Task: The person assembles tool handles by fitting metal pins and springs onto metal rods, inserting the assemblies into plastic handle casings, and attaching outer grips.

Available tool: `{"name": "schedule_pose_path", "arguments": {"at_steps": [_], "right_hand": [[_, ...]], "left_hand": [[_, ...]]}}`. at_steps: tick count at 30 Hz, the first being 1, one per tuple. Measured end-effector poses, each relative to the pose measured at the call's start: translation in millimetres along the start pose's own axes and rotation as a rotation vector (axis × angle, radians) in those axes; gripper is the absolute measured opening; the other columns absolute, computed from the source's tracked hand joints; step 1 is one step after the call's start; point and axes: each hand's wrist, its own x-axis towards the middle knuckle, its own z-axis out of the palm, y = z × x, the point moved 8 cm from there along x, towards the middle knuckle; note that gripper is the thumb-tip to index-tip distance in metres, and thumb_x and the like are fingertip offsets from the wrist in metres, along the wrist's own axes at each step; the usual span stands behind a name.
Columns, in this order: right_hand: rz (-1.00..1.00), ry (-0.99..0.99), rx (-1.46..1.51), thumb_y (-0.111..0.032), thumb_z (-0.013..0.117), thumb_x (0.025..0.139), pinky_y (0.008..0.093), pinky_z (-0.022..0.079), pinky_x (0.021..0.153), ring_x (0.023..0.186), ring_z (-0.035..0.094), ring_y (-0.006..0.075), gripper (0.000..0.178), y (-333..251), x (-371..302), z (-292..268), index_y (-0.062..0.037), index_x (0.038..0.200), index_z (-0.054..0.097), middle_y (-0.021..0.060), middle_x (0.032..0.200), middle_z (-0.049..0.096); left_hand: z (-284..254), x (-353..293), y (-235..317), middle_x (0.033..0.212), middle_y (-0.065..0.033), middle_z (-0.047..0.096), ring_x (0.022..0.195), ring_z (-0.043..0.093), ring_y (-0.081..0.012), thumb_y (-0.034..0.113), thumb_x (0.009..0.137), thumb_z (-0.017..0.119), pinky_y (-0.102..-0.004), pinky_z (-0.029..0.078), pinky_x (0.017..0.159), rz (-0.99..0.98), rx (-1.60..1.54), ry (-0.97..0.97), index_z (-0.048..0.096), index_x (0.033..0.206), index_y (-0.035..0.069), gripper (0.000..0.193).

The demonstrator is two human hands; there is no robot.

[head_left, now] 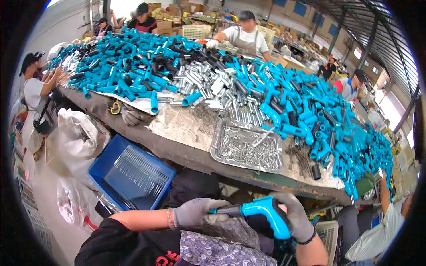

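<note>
Both my hands wear grey gloves and hold one assembly low in front of my apron. It is a turquoise pistol-shaped plastic body (265, 213) with a black tube (231, 210) at its left end. My left hand (194, 213) is closed round the tube's far left end, where a bit of turquoise shows between the fingers. My right hand (293, 215) curls round the back of the body at the bend of its grip. Some of the right fingers are hidden behind it. Beyond my hands, a foil tray (214, 150) of small metal parts sits on the table's near edge.
A large heap of turquoise and black plastic parts (128, 57) covers the table (177, 126), with metal tubes (208, 84) in the middle. A blue bin (171, 173) holds metal rods at left, beside white sacks (82, 133). Several people work around the table.
</note>
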Motion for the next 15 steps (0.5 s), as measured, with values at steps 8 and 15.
{"name": "schedule_pose_path", "arguments": {"at_steps": [8, 15], "right_hand": [[0.183, 0.288, 0.325, -0.03, 0.044, 0.102, 0.0391, 0.046, 0.098, 0.107, 0.061, 0.0285, 0.04, 28.8, 1.1, 2.4, 0.0025, 0.114, 0.063, 0.018, 0.118, 0.065], [0.175, 0.204, 0.227, -0.026, 0.035, 0.105, 0.0377, 0.046, 0.099, 0.118, 0.059, 0.0252, 0.045, 57.5, -1.0, 2.1, 0.0033, 0.136, 0.049, 0.0218, 0.127, 0.061]], "left_hand": [[7.3, 3.0, -35.3, 0.11, -0.0249, 0.065, 0.099, 0.065, -0.0379, 0.043, 0.095, 0.062, -0.0413, 0.051, 0.086, -0.183, -0.377, -0.167, 0.051, 0.137, 0.01, 0.054], [24.5, 2.3, -25.6, 0.103, -0.0154, 0.068, 0.1, 0.066, -0.0279, 0.034, 0.097, 0.061, -0.0381, 0.053, 0.085, -0.035, -0.349, -0.276, 0.051, 0.133, 0.0, 0.05]]}}
